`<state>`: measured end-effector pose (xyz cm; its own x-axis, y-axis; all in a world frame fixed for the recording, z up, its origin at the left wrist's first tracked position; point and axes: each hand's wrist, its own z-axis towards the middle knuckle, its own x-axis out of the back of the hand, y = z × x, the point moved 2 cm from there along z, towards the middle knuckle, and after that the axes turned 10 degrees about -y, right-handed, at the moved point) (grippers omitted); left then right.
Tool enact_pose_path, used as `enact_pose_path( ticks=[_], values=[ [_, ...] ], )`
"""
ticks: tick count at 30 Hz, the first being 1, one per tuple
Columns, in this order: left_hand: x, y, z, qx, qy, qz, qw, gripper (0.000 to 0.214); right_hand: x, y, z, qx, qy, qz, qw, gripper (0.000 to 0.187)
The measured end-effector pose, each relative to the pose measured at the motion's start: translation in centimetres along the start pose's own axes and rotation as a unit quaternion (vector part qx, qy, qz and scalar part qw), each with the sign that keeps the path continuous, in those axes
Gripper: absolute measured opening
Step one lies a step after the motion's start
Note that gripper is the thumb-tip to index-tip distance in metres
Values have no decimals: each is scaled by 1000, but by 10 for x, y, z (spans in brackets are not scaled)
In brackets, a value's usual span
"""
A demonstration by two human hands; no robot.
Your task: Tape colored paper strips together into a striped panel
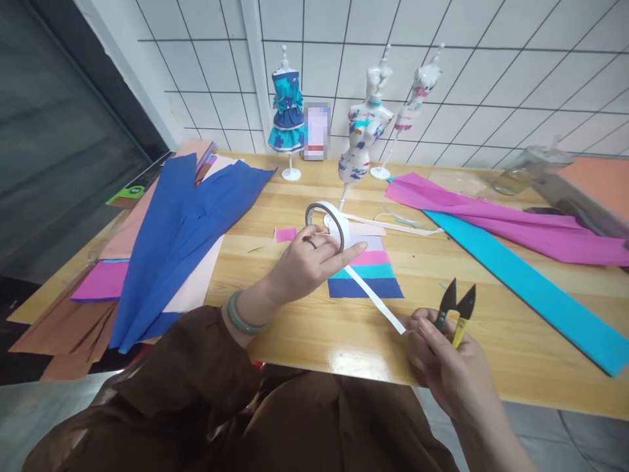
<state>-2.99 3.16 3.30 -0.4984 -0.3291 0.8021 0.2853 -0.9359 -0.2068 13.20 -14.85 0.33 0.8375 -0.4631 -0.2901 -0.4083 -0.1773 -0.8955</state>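
Note:
My left hand (307,262) is closed around a roll of white tape (344,229), held up above the table. From the roll a strip of tape (376,298) slants down to the right, its end at the fingertips of my right hand (449,367); whether they pinch it I cannot tell. That hand is wrapped round a pair of thread snips (459,308) with dark blades pointing up and apart, one arm green and one yellow. Beneath the tape lies a striped piece (366,287) in lilac, pink, turquoise and navy, partly covered by the roll and my left hand.
Blue crepe paper (181,223) covers other sheets at left. At right lie magenta paper (491,216) and a turquoise strip (531,288). Behind stand a dressed mannequin (287,108), a paint-marked mannequin (361,137), another mannequin (410,105), and a phone (317,131). The table edge (363,377) is close.

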Motion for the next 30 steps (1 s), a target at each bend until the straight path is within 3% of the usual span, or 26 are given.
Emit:
enact_pose_path(
  ticks=[10,15,21,30],
  values=[
    [1,6,0,-9,-21,13,1000,49,-5,-7,-6,-8,-108,46,993,22],
    [-1,6,0,-8,-31,3,1000,49,-4,-8,-4,-3,-86,46,995,23],
    [0,7,0,-8,-27,9,1000,49,-7,-10,-4,4,-103,40,994,21],
    [-2,7,-1,-5,-48,24,999,52,-8,-11,1,-6,-52,14,999,31]
  ],
)
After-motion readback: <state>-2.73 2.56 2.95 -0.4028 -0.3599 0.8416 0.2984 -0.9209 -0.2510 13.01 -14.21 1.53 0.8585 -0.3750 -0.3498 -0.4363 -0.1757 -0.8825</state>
